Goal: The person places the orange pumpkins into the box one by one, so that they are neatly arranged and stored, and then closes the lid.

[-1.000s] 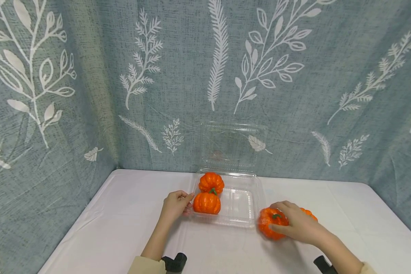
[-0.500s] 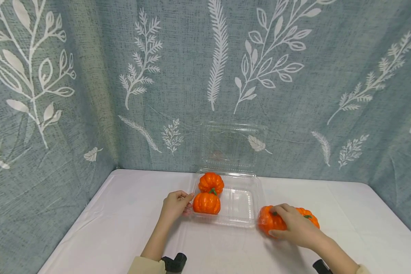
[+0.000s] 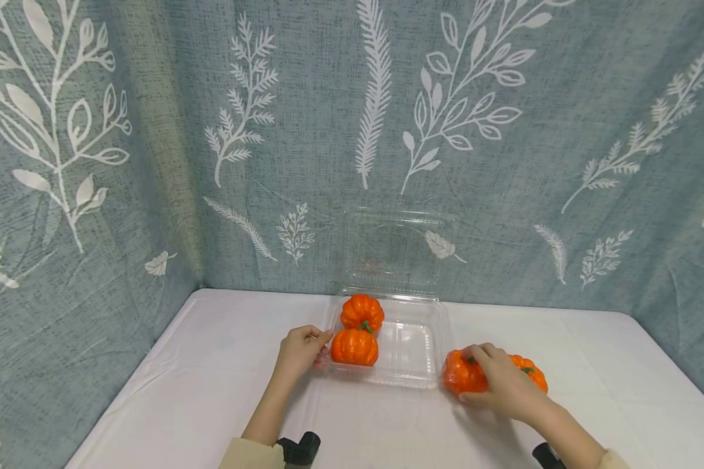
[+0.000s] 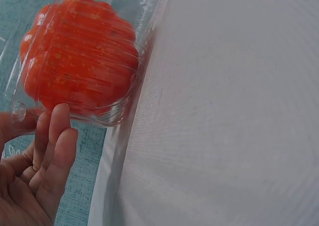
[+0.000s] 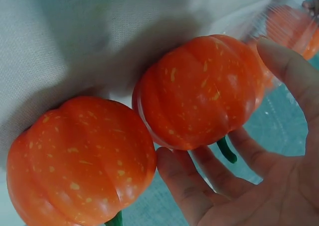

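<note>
A clear plastic container (image 3: 410, 379) stands with its lid (image 3: 399, 251) raised at the back. Two orange pumpkins, one behind (image 3: 362, 312) and one in front (image 3: 354, 348), sit in its left half. My left hand (image 3: 299, 352) pinches the container's left front edge; in the left wrist view the fingers (image 4: 65, 146) are at its corner. My right hand (image 3: 504, 384) curls its thumb and fingers round a third pumpkin (image 3: 460, 374), just right of the container. In the right wrist view that pumpkin (image 5: 199, 91) sits beside a fourth pumpkin (image 5: 79, 161).
The fourth pumpkin (image 3: 529, 371) rests on the white tablecloth (image 3: 211, 391), behind my right hand. A blue-grey curtain (image 3: 317, 130) with white leaf prints hangs behind the table and along both sides.
Since a second ago, my right hand has shifted slightly left and round the third pumpkin, whose green stem is now more covered. More of the fourth pumpkin shows. My left hand stays put.
</note>
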`<state>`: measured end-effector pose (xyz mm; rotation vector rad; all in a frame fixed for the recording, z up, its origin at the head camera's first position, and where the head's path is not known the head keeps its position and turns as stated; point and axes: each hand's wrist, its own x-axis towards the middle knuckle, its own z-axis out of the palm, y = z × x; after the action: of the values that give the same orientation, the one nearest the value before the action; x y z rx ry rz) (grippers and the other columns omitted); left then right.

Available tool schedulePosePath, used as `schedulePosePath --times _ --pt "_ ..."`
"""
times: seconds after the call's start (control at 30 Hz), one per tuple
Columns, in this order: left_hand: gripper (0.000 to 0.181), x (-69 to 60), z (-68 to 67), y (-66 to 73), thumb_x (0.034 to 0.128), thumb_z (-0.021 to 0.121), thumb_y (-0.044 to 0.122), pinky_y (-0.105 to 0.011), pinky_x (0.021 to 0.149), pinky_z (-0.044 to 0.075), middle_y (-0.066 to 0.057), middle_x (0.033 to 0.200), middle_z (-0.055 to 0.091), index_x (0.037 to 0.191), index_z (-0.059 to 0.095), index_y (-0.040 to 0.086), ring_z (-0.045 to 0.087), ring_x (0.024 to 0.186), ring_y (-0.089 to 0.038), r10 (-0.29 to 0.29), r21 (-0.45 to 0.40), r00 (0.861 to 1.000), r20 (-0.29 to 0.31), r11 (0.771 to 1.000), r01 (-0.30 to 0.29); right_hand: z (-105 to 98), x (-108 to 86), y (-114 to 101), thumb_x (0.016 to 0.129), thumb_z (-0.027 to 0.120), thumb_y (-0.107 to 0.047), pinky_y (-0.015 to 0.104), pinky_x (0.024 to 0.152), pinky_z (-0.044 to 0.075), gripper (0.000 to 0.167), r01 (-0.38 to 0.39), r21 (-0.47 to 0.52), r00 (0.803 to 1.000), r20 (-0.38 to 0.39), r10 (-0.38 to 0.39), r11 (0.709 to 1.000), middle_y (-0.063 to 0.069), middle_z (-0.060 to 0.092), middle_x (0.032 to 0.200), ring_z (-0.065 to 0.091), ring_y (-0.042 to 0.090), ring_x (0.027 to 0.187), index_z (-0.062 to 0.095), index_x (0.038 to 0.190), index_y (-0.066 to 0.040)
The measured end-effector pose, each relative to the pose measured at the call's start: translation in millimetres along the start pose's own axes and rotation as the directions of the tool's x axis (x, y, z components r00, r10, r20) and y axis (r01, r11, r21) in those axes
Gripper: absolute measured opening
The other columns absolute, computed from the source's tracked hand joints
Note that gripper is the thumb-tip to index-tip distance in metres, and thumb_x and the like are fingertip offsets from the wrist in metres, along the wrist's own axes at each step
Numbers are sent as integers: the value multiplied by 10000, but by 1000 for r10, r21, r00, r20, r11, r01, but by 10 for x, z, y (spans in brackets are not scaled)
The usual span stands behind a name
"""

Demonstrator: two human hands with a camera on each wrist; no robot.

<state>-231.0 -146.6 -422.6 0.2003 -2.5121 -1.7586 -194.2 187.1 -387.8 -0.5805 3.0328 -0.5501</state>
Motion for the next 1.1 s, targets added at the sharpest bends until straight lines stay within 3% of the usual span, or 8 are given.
schedulePosePath --times 0.23,1.1 --pt "253 11 9 -17 870 627 194 -277 466 543 -60 587 615 777 612 -40 640 500 -197 5 7 1000 -9 1000 -5 25 32 -1 675 807 -266 490 825 499 551 0 -11 1000 -24 -1 1000 89 519 1127 492 296 1044 523 1121 -114" --pt "241 2 20 -28 874 623 187 -285 472 547 -80 602 619 771 623 -30 614 483 -154 15 18 1000 -20 1000 -14 91 82 -15 610 852 -194 505 803 508 617 -54 -36 998 -38 52 998 104 520 1096 500 302 1017 511 1116 -102"
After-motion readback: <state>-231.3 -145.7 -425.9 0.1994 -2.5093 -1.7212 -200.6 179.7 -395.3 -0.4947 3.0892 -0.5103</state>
